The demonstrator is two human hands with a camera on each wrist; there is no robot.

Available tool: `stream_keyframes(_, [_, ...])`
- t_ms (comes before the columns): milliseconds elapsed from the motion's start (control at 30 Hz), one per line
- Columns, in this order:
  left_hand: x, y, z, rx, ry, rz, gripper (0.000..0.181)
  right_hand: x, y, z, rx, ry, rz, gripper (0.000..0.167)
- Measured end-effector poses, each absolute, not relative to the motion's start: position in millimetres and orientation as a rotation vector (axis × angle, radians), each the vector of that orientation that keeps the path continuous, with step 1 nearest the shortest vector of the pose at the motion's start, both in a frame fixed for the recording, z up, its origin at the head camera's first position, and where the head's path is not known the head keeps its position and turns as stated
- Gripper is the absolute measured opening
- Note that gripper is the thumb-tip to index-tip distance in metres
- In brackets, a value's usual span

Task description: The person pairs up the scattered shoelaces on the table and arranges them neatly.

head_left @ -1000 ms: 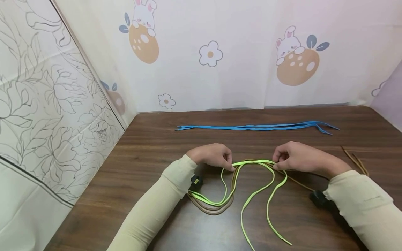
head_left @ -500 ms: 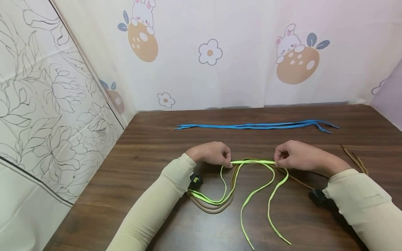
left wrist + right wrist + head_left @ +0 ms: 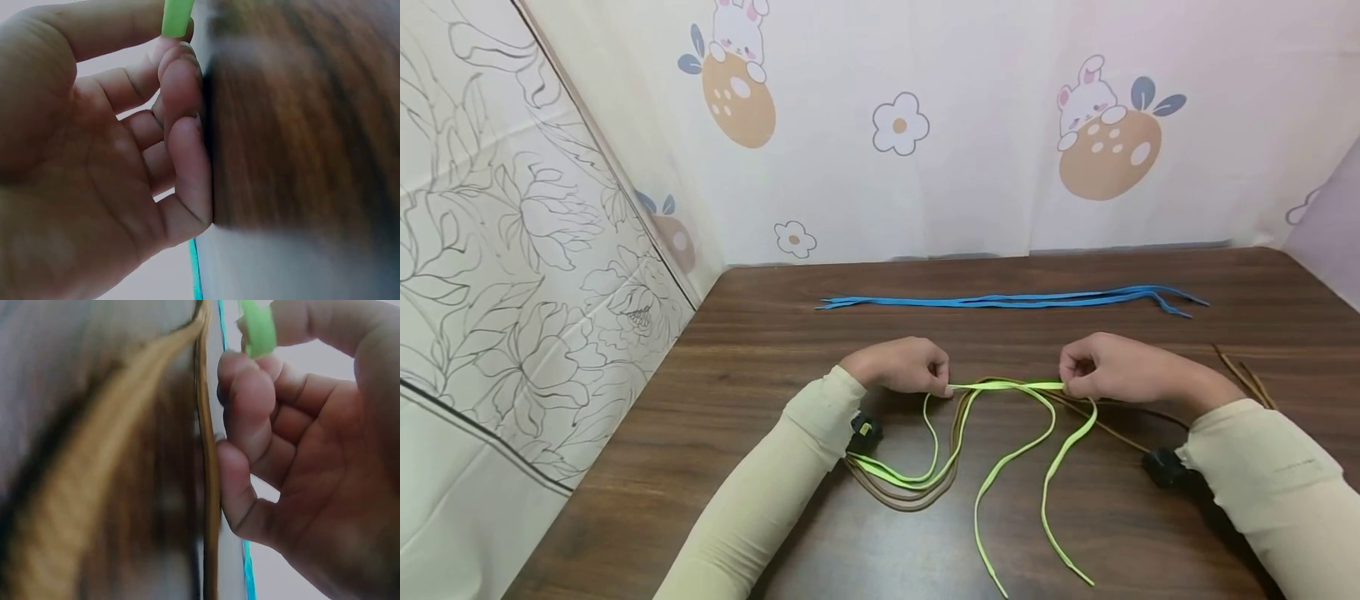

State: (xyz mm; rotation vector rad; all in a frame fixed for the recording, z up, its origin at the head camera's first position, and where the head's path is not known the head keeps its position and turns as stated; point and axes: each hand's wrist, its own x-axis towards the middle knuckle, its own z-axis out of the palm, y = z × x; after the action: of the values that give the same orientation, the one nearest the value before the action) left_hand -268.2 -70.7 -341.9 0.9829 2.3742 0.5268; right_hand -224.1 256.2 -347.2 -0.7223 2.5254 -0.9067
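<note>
Between finger and thumb my left hand (image 3: 904, 367) pinches a neon green shoelace (image 3: 1007, 385). My right hand (image 3: 1116, 367) pinches it further right, and the stretch between the hands runs nearly straight. Both wrist views show the green lace (image 3: 177, 17) at the fingertips, the other fingers curled inward. Two loose green ends trail toward the table's front. Brown shoelaces (image 3: 910, 506) cross under the green ones, loop near my left wrist and pass below my right hand. In the right wrist view a brown lace (image 3: 211, 487) runs beside the fingers. How the laces cross in the middle is unclear.
Blue shoelaces (image 3: 940, 302) lie straight along the back of the dark wooden table (image 3: 760, 333). Brown lace tips (image 3: 1243, 377) stick out beyond my right forearm. Patterned sheets (image 3: 970, 183) hang behind the table and at its left.
My right hand has moved slightly to the right, drawing the green lace between the hands straighter. My left hand has shifted slightly left and stays pinched on the lace.
</note>
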Motion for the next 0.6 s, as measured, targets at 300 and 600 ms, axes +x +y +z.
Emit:
stream_keyframes(300, [-273,-78,-343,1.023,2.307,0.571,0.018,-226,266,-350,-0.792,2.459,-1.029,0.011])
stream_keyframes(600, [-277,-80,-343,1.045,2.303,0.592,0.02,-227,270,-349,-0.741,2.372,-1.107,0.006])
